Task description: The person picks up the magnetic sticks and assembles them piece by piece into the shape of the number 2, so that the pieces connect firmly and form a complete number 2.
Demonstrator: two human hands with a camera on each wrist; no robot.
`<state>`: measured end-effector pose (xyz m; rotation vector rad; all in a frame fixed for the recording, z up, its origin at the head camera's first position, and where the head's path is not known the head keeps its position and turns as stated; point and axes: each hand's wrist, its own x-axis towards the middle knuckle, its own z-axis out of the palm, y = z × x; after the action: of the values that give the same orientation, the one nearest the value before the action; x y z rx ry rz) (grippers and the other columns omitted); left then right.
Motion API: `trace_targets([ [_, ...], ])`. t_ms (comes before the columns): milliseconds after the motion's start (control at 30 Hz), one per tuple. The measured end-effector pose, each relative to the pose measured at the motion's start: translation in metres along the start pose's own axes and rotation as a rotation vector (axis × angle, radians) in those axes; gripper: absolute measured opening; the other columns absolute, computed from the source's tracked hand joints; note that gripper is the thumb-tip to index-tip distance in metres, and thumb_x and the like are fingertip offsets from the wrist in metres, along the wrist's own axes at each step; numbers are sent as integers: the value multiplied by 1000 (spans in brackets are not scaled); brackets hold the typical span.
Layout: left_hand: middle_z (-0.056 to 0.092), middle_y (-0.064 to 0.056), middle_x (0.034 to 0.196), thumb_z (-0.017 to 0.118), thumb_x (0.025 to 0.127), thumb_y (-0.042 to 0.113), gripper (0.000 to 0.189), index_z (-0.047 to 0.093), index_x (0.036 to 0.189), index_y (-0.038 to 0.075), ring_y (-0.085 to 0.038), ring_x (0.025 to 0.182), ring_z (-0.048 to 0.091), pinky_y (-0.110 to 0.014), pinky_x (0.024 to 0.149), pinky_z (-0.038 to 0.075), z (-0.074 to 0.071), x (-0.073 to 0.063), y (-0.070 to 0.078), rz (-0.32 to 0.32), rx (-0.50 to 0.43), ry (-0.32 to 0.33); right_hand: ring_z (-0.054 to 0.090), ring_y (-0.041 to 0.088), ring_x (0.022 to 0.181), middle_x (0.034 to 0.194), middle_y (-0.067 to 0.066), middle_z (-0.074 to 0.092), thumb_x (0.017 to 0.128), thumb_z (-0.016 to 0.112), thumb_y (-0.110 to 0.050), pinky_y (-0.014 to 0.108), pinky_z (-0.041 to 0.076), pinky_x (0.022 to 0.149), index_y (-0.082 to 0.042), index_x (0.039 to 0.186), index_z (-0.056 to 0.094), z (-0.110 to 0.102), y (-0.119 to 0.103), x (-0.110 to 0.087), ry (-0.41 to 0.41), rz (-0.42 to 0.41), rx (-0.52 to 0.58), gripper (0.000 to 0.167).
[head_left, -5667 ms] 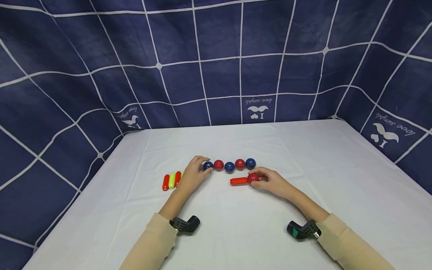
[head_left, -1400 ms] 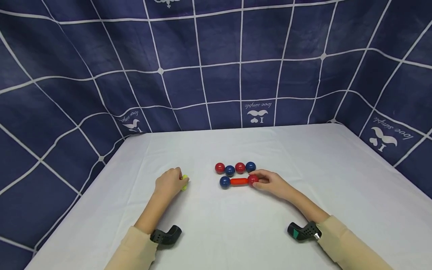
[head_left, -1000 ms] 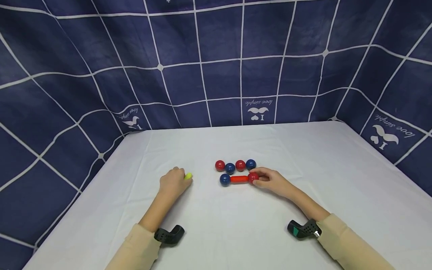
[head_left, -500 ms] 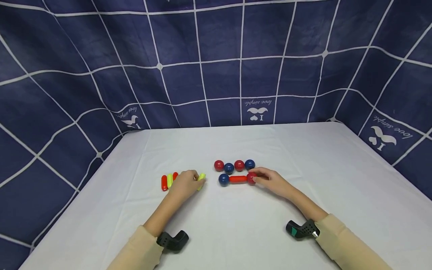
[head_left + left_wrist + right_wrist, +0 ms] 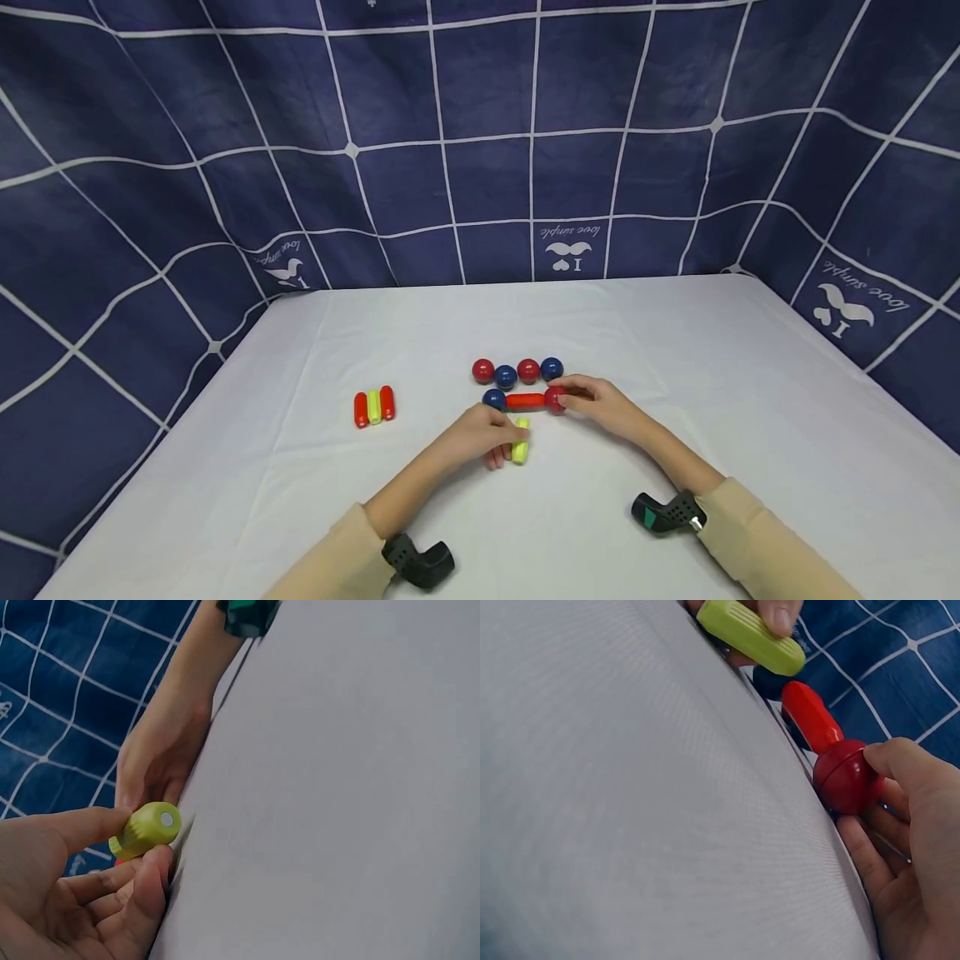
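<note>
My left hand (image 5: 471, 435) pinches a yellow-green rod (image 5: 520, 451) between thumb and fingers, just in front of a red rod (image 5: 525, 402). A small silvery disc (image 5: 166, 819) shows on the yellow-green rod's end in the left wrist view. My right hand (image 5: 602, 402) holds a red ball (image 5: 847, 778) with thumb and fingertips. That ball meets the red rod's right end, and a blue ball (image 5: 493, 397) meets its left end, partly covered by my left hand. In the right wrist view the yellow-green rod (image 5: 751, 636) is apart from the red one.
Behind the red rod, two red and two blue balls form a row, from a red ball (image 5: 483, 371) to a blue ball (image 5: 552, 368). Left on the white-covered table (image 5: 600, 533) lie two red rods and a yellow-green rod (image 5: 374, 407). A blue gridded curtain (image 5: 390, 192) stands behind.
My left hand first brought a blue ball to the red rod's left end, then picked the yellow-green rod from the left group and carried it right. My right hand stayed on the red ball.
</note>
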<state>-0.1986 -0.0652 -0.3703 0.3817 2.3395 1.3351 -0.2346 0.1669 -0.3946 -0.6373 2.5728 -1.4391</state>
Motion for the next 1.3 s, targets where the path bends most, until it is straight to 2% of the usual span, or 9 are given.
trace_targets([
  [100, 54, -1, 53, 64, 83, 26, 29, 65, 73, -1, -8, 40, 50, -16, 42, 43, 13, 6, 6, -1, -100, -36, 53, 24, 104, 122, 17, 56, 90, 54, -23, 21, 47, 84, -4, 122, 55, 0, 1, 0, -6, -11, 14, 37],
  [233, 55, -1, 51, 64, 83, 25, 30, 62, 66, 0, -7, 39, 51, -16, 42, 44, 23, 16, 10, -12, -174, -49, 54, 24, 106, 123, 17, 55, 91, 54, -22, 19, 47, 84, -3, 122, 54, 0, 2, 1, -14, -29, 24, 37],
  [400, 54, 0, 50, 64, 83, 24, 31, 60, 63, 1, -7, 38, 53, -17, 42, 45, 31, 27, 13, -39, -246, -30, 54, 25, 107, 124, 17, 55, 91, 53, -22, 23, 47, 87, -4, 122, 54, 0, 3, 2, -19, -36, 20, 36],
  [567, 54, -1, 49, 65, 83, 21, 29, 59, 63, 1, -8, 38, 54, -18, 41, 46, 37, 31, 16, -65, -329, -9, 54, 25, 108, 126, 16, 54, 91, 53, -23, 26, 47, 89, -4, 123, 54, 0, 4, 4, -26, -31, 27, 37],
  [800, 55, -2, 49, 65, 83, 20, 28, 61, 64, -1, -9, 38, 55, -18, 41, 46, 42, 31, 18, -76, -362, 8, 54, 25, 108, 126, 17, 54, 91, 53, -24, 26, 47, 88, -5, 123, 54, -1, 5, 2, -26, -26, 27, 37],
  [1133, 55, -2, 48, 63, 83, 19, 29, 62, 68, -5, -9, 38, 55, -19, 41, 46, 42, 31, 20, -61, -365, 22, 55, 25, 107, 125, 17, 55, 91, 53, -23, 28, 47, 89, -4, 123, 54, -1, 4, 2, -22, -23, 27, 36],
  [1300, 54, -2, 48, 63, 84, 19, 29, 61, 65, -4, -8, 37, 54, -18, 40, 45, 44, 31, 19, -38, -364, 32, 55, 25, 108, 124, 16, 55, 91, 53, -24, 29, 47, 89, -5, 123, 54, -1, 4, 2, -25, -21, 17, 38],
])
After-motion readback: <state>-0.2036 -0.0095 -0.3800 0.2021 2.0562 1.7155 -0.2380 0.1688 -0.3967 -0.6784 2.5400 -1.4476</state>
